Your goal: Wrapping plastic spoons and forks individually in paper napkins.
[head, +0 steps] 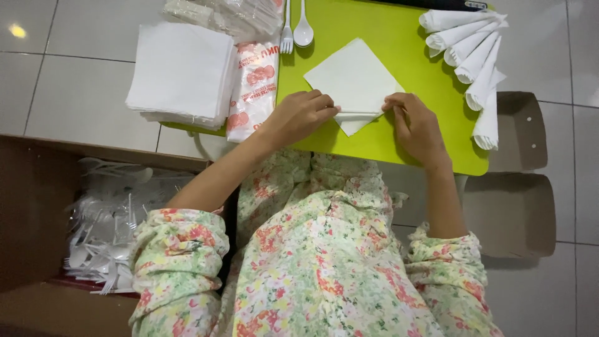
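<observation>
Take the green table top (pixel 399 43) as your landmark; its far edge is cut off at the top of the view, and your flowered sleeves hide the near edge on your side. To its left, low down, a brown box of clear-wrapped white plastic cutlery (pixel 106 224) sits in shadow, and the single pieces there are hard to tell apart. To its right stand two brown cardboard trays (pixel 518 212), the farther one partly behind the table's corner. On the table's left end lies a stack of white napkins (pixel 181 72), overhanging the edge, with a red-printed napkin packet (pixel 256 87) beside it and a clear bag of wrapped items (pixel 231 15) behind that, cut off by the frame. On the right end lies a row of rolled white napkins (pixel 474 59), fanned out.

In the middle of the table rests the white napkin (pixel 352 81), turned like a diamond. Its near corner is folded, and your hands cover part of that fold. Your left hand (pixel 299 115) lies curled, fingertips pressing the napkin's near left edge. Your right hand (pixel 415 125) presses fingertips on the near right edge; whether it pinches paper I cannot tell. Behind the napkin lie a white plastic fork (pixel 286 31) and white plastic spoon (pixel 303 28), handles cut off.
</observation>
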